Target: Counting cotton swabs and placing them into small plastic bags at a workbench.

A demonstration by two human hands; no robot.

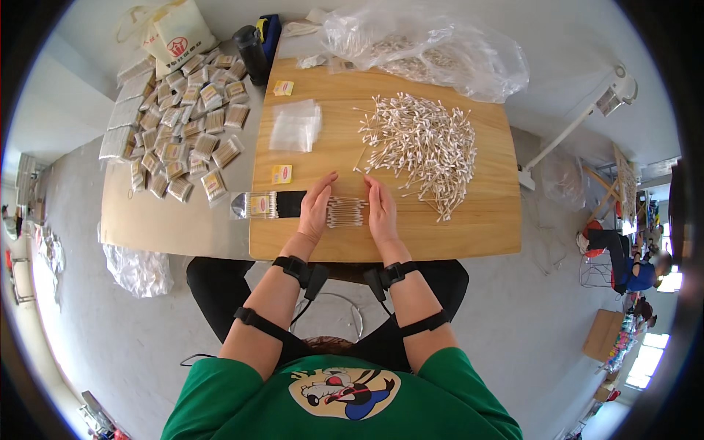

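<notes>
A row of cotton swabs [345, 212] lies on the wooden board between my two hands, their sticks running left to right. My left hand [316, 208] stands on edge at the left ends, fingers stretched out and pointing away from me. Facing it at the right ends is my right hand [380, 211], likewise straight-fingered. Both palms are turned inward, and neither hand closes around anything. Just left of my left hand is a black strip [291, 204]. Beside that strip, a clear packet of swabs [261, 205] with a yellow label lies flat.
A loose heap of cotton swabs [422, 147] covers the board's right half. Clear bags [295, 125] and yellow cards [281, 174] lie left. Filled packets [183, 132] pile up farther left, near a dark bottle [251, 55]. A large plastic bag [440, 51] sits at the back.
</notes>
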